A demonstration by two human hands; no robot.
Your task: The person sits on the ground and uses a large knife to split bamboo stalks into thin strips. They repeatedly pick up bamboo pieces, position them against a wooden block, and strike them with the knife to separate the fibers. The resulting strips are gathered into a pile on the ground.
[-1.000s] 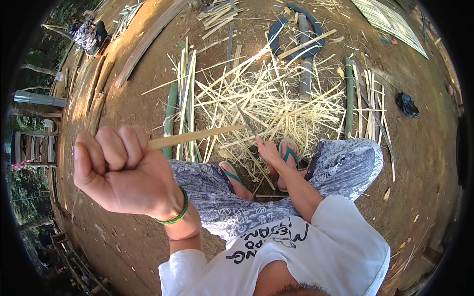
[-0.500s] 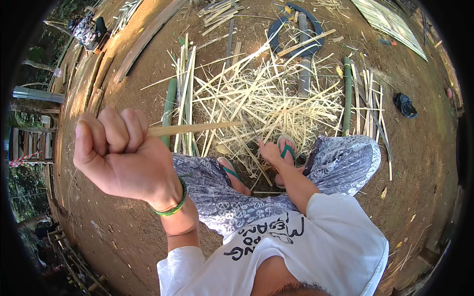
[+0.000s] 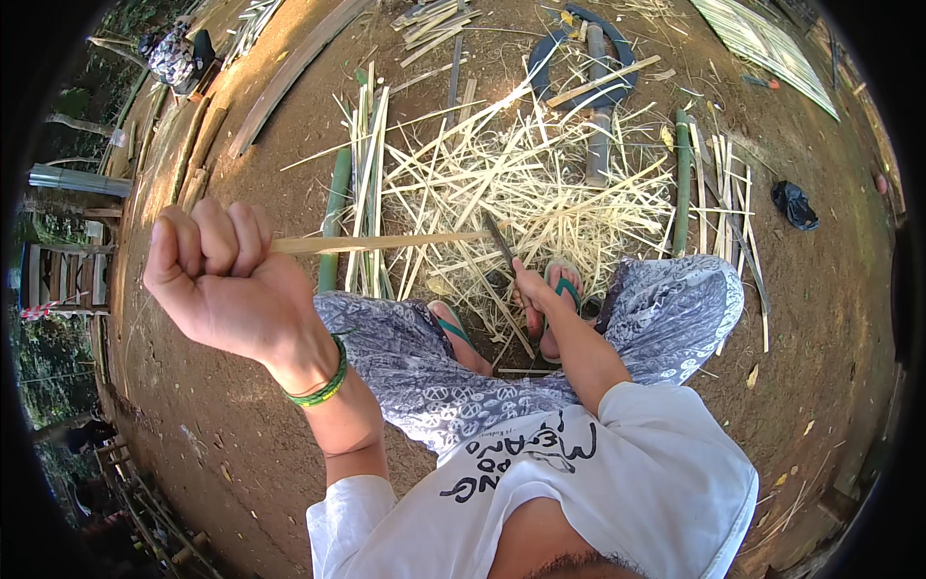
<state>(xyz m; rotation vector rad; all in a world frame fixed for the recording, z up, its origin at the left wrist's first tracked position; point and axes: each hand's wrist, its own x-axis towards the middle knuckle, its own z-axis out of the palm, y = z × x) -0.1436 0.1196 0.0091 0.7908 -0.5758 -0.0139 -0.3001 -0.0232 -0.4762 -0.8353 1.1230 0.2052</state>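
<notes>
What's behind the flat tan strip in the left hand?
Behind the tan strip, parts of a round green pole and thin pale strips show; bits it covers are hidden.

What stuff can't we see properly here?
All in the head view:
Held end of the pale strip: hidden inside the left hand.
Gripped part of the knife: covered by the right hand.
Inside of the black bag: hidden by its sides.
What the other person is doing: too small.
</notes>
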